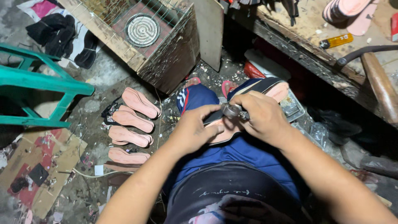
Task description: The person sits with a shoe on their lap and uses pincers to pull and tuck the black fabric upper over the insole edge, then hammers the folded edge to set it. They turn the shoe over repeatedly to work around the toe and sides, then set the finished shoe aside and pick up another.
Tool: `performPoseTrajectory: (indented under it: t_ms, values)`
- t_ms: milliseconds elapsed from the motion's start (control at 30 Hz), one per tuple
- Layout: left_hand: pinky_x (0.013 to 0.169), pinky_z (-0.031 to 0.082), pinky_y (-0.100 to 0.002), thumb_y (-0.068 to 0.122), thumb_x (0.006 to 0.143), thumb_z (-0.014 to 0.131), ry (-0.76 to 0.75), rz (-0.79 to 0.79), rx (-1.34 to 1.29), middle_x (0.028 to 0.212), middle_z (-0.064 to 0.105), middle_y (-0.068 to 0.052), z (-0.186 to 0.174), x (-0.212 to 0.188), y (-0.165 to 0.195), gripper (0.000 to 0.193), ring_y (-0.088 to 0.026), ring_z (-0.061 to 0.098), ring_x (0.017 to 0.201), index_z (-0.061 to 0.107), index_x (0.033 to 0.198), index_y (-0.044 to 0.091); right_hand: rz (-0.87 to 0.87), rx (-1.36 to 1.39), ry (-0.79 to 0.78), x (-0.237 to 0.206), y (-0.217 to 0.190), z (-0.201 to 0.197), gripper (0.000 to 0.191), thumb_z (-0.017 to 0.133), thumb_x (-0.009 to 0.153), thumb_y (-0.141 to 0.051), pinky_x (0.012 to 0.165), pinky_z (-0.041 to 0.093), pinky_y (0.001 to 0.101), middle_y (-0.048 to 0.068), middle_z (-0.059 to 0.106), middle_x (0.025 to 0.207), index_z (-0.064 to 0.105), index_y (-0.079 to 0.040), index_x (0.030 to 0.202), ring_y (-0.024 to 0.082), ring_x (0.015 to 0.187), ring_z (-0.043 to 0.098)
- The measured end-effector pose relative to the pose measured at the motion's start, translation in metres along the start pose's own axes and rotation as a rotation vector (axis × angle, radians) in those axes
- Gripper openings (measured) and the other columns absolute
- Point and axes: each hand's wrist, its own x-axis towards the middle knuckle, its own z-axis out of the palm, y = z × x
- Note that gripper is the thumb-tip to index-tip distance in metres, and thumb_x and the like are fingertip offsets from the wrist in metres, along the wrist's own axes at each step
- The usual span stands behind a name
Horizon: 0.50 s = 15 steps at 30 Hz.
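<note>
A pink shoe sole with a dark upper (273, 88) lies across my lap, on blue shorts. My left hand (194, 129) presses down on the near end of it, fingers spread over the sole's edge. My right hand (259, 117) is closed around a small metal tool (232, 110), likely pincers, whose jaws sit at the sole's edge between my two hands. The middle of the sole is hidden under both hands.
Several pink soles (132, 120) lie in a row on the littered floor to my left. A teal plastic stool (37, 83) stands further left. A wire-covered box with a round heating coil (142, 30) is ahead. A dirty workbench (323, 41) with a yellow lighter (336, 40) runs along the right.
</note>
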Motion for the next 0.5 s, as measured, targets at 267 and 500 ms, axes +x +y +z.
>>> performPoseTrajectory:
  t_ms: [267, 500]
  values:
    - [0.074, 0.057, -0.038, 0.017, 0.09, 0.073, 0.092, 0.238, 0.178, 0.097, 0.077, -0.013, -0.013, 0.001, 0.001, 0.038, -0.033, 0.074, 0.086, 0.071, 0.128, 0.012, -0.018, -0.09, 0.038, 0.019, -0.005, 0.0, 0.047, 0.075, 0.072, 0.005, 0.08, 0.054, 0.0439, 0.016, 0.069, 0.1, 0.056, -0.004, 0.115, 0.037, 0.094, 0.068]
    - [0.093, 0.058, -0.039, 0.009, 0.086, 0.074, 0.281, 0.461, 0.362, 0.131, 0.071, -0.013, -0.029, -0.002, -0.041, 0.039, -0.031, 0.071, 0.112, 0.067, 0.124, 0.006, 0.799, 0.223, -0.526, -0.018, -0.03, 0.031, 0.046, 0.063, 0.092, -0.032, 0.085, 0.054, 0.0453, 0.022, 0.073, 0.104, 0.055, -0.008, 0.13, 0.04, 0.101, 0.07]
